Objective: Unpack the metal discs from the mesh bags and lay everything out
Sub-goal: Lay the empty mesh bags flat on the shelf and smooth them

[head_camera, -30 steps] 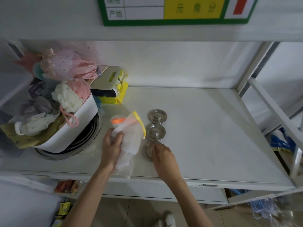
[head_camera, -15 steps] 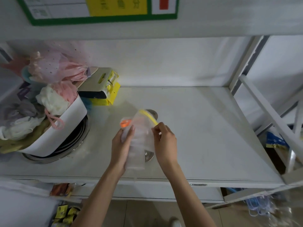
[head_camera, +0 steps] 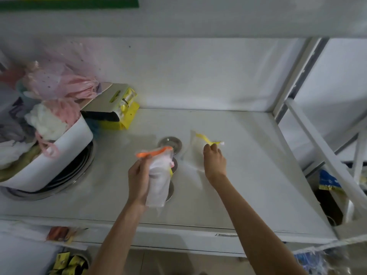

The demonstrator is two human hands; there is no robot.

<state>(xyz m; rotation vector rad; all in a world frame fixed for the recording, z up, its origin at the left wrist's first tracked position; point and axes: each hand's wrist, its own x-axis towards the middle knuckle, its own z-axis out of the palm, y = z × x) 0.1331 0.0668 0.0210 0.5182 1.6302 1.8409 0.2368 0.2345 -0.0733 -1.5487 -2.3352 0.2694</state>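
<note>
My left hand [head_camera: 139,178] grips a bunch of white mesh bags [head_camera: 158,181], the top one with an orange rim, held above the shelf. My right hand [head_camera: 214,161] pinches a single mesh bag with a yellow rim [head_camera: 195,147] by its yellow edge, pulled out to the right and blurred. Three metal discs lie in a row on the white shelf [head_camera: 248,175]. The far disc [head_camera: 169,143] shows mostly. The middle disc [head_camera: 174,164] and the near disc [head_camera: 170,192] are largely hidden behind the bunch.
A white tub [head_camera: 59,155] stuffed with pink and white mesh pouches sits tilted on a round metal basin [head_camera: 49,187] at the left. A yellow and grey packaged item [head_camera: 117,112] lies at the back. A shelf upright [head_camera: 294,76] bounds the right side.
My right hand left the near disc, took the yellow-rimmed bag from the bunch and drew it off to the right. My left hand keeps the remaining bags. The camera shifted.
</note>
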